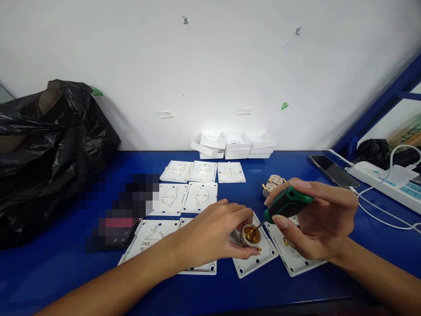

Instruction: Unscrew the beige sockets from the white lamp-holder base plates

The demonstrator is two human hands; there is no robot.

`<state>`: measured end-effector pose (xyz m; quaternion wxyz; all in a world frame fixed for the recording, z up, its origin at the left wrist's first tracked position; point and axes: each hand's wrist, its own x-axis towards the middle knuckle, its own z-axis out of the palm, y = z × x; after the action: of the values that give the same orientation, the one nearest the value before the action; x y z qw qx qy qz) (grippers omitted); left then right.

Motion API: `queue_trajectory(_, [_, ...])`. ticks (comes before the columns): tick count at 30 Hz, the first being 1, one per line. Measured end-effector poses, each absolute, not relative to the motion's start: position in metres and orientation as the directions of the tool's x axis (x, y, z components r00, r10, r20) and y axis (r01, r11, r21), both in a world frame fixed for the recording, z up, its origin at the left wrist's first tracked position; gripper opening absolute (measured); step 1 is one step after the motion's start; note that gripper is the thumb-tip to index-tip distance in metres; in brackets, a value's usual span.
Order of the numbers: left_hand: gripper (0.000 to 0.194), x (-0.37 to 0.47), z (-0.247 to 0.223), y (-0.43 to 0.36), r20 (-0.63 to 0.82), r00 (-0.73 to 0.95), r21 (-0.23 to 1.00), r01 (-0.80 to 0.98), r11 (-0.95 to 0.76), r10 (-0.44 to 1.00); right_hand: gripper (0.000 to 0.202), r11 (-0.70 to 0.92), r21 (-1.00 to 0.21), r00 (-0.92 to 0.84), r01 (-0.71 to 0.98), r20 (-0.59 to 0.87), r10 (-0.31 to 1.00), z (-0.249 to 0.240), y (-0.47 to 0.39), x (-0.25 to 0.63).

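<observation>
My left hand is closed round a small round lamp socket with a brass-coloured inside, thumb in front and fingers behind. The socket is over a white square plate. In my right hand is a screwdriver with a green and black handle, tilted down to the left. Its shaft reaches into the socket; the exact contact of the tip is too small to tell. Another white plate lies partly beneath my right hand. Behind that hand sit pale round parts with brass pieces.
Several white plates lie in rows at centre left. White square boxes are stacked against the wall. A black plastic bag and a dark phone are at left; another phone, cables and a power strip at right.
</observation>
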<state>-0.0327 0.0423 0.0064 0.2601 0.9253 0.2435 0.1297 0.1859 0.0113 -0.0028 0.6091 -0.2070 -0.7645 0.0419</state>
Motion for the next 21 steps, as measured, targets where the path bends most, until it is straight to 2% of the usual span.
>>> queue_trajectory(5, [0.038,-0.032,0.006,0.043,0.11,0.85,0.55,0.38,-0.744,0.516,0.079,0.935,-0.308,-0.203,0.177,0.918,0.34,0.002,0.013,0.182])
queue_trajectory(21, [0.036,-0.033,0.005,0.043,0.105,0.855,0.582,0.362,-0.728,0.509,0.076,0.938,-0.331,-0.292,0.101,0.892,0.346,0.012,0.011,0.18])
